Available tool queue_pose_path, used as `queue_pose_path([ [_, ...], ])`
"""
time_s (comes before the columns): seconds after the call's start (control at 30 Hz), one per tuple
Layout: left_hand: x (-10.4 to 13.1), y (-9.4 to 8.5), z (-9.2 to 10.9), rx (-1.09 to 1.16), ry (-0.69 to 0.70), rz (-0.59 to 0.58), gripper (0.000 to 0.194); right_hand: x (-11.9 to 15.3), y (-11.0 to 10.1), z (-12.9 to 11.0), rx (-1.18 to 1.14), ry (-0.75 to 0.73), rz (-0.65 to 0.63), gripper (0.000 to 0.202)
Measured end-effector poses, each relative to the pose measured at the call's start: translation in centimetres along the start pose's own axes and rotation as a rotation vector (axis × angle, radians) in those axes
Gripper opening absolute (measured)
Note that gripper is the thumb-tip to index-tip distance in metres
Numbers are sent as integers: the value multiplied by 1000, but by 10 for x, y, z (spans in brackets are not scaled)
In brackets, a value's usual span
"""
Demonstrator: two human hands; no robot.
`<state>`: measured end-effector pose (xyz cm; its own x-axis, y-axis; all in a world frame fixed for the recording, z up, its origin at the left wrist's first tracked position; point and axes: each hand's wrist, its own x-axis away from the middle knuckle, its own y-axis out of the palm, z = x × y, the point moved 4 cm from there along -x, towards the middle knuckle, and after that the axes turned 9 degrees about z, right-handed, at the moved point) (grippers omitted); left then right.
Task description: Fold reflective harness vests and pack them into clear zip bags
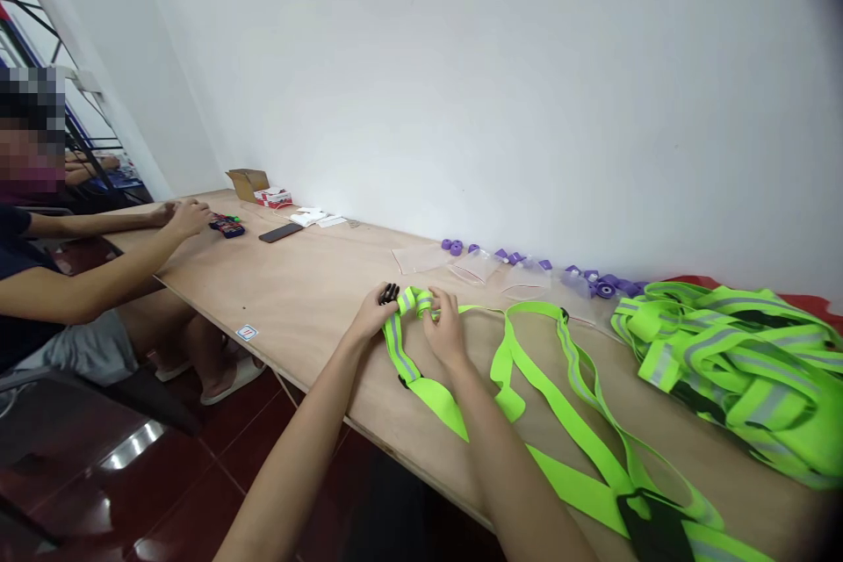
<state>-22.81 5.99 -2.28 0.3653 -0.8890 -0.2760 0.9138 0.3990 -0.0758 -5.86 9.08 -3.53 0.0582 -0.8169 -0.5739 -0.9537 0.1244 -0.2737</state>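
Observation:
A neon-yellow reflective strap harness (566,399) with grey stripes lies spread over the table in front of me. My left hand (375,313) pinches a black plastic buckle (390,292) at one end of it. Close by on the right, my right hand (445,327) grips a looped part of the strap (414,299), fingers bent around it. The strap runs down from between my hands through a black slider and passes under my right forearm. Near the table's front edge rests the harness's black joining patch (652,522).
A heap of similar neon straps (744,369) is piled at the right. Purple rolls (606,287) and clear plastic bags (478,265) line the wall. A dark phone (281,233), papers and an open cardboard box (248,184) lie farther left. A co-worker (98,277) sits at the left end.

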Motion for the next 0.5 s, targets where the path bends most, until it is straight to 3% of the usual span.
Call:
queue_pose_path([
  [0.1,1,4,3,-17,54,-95,26,0,-6,-12,120,-209,30,64],
  [0.23,1,6,1,-52,90,-159,34,2,-2,-16,262,-258,-135,69],
  [0.33,-4,-2,-5,-101,101,-29,30,4,-1,-15,298,-220,-204,47],
  [0.5,-10,-15,-15,-177,73,197,30,3,-1,-11,288,-157,-183,28],
])
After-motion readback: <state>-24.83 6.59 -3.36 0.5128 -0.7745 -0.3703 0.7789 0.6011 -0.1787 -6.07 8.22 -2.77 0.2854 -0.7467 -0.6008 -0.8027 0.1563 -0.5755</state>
